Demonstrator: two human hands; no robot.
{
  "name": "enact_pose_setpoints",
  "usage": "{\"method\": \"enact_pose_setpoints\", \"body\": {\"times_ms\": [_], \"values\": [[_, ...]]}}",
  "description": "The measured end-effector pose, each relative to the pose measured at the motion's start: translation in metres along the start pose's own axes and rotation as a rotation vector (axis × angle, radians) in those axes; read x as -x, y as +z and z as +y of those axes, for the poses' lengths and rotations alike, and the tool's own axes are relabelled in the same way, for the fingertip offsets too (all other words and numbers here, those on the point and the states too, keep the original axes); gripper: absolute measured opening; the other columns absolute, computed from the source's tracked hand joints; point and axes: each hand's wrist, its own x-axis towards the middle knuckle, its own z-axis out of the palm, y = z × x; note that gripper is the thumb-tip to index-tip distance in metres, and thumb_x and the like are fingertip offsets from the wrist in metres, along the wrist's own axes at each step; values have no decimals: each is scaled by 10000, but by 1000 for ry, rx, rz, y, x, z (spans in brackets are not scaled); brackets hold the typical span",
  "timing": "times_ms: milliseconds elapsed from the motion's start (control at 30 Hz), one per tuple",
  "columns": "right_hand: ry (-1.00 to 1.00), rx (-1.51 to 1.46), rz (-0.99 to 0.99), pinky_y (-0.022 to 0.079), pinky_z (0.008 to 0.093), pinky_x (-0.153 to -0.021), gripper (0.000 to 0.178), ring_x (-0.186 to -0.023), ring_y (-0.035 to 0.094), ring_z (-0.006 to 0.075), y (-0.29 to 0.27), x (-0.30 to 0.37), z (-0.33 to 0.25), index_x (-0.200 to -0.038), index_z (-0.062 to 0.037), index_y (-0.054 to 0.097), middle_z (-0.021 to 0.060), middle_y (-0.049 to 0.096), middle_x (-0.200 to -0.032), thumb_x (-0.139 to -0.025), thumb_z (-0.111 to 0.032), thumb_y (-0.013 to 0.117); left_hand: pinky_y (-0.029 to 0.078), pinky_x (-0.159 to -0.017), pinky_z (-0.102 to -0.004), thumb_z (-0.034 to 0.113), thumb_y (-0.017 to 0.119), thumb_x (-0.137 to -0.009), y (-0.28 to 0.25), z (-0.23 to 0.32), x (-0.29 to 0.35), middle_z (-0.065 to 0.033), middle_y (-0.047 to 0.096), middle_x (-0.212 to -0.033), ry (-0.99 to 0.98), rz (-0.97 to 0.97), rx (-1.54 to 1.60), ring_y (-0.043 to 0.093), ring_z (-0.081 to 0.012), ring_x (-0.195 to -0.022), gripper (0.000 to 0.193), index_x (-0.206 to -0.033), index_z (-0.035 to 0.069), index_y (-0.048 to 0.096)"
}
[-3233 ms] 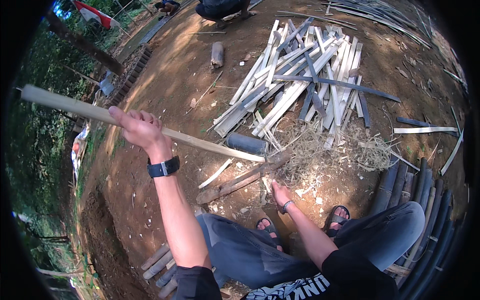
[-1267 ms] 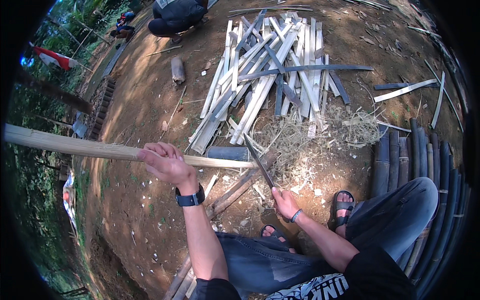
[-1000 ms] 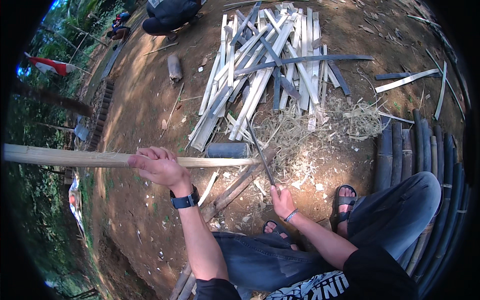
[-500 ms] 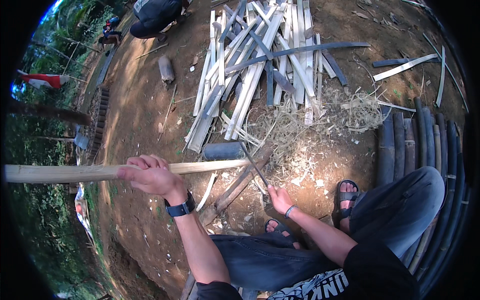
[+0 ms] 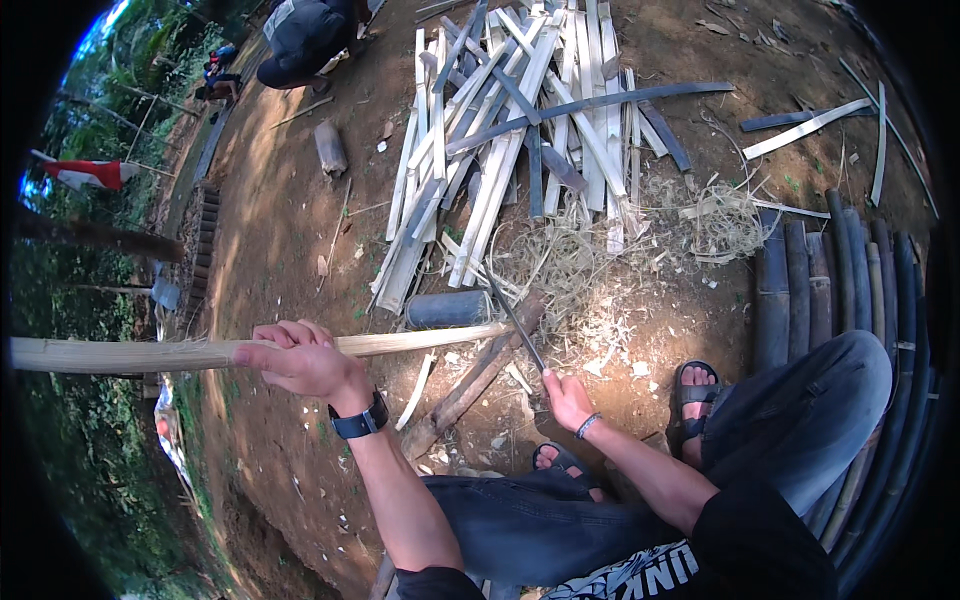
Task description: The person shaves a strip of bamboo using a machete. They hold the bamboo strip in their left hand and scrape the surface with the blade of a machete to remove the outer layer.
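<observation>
Versus about three seconds ago: the knife (image 5: 516, 322) now shows lengthwise; back then the blade was hard to make out. The far end of the bamboo strip (image 5: 415, 341) was visible then; now it runs out to the view's left rim. Against half a second ago, little change: blade crosses at the strip's near tip in both.

Left hand (image 5: 300, 366) is wrapped around the strip, thumb along it, tapered part sticking out to the right. Right hand (image 5: 569, 402) is closed on the knife's handle, blade angled up-left. Strip tip sits at the blade, over or just beside the upper end of the log (image 5: 462, 388); can't tell if they touch.

Edges: dark bamboo tube (image 5: 448, 309) just beyond the strip, pile of split bamboo (image 5: 530, 120) and shavings (image 5: 560, 255) past the knife point. Bamboo poles (image 5: 773, 300) hem in the right knee (image 5: 850, 375). Brown earth (image 5: 265, 235) spreads left of the pile.
</observation>
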Motion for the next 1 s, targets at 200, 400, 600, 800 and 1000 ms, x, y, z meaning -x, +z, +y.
{"method": "enact_pose_setpoints", "body": {"times_ms": [200,400,600,800,1000], "values": [[-170,-436,124,409,370,-493,501,-475,523,212,-29,27,-76,-713,4,520,103,496,-497,-966,-397,358,197,-353,-221,660,274,-908,-14,-6,-2,25,235,-502,23,6,-7,263,-83,-395,576,-666,137,254],[-107,-142,137,435,432,-583,565,-562,574,336,-2,10,-21,-687,12,547,188,538,-559,-959,-433,329,198,-358,-222,649,260,-916,-8,-1,-3,24,242,-506,10,19,-25,263,-85,-398,568,-675,135,259],[-235,-550,171,434,363,-510,541,-457,517,224,-34,32,-86,-750,2,543,88,515,-522,-971,-430,303,201,-354,-222,664,261,-907,-15,-13,-4,25,237,-508,25,-10,-7,257,-82,-390,578,-679,133,262],[-127,-198,52,431,412,-557,538,-500,543,288,11,21,-18,-767,17,553,125,526,-527,-966,-422,316,204,-349,-225,665,270,-905,-6,-1,-2,26,242,-510,34,5,-23,261,-82,-392,578,-680,132,261],[-288,-462,113,416,433,-530,503,-506,546,311,-22,38,-76,-784,33,543,141,509,-492,-963,-397,352,211,-347,-220,677,275,-896,-8,-5,2,28,242,-507,59,-20,-24,257,-79,-394,587,-676,133,261]]}}
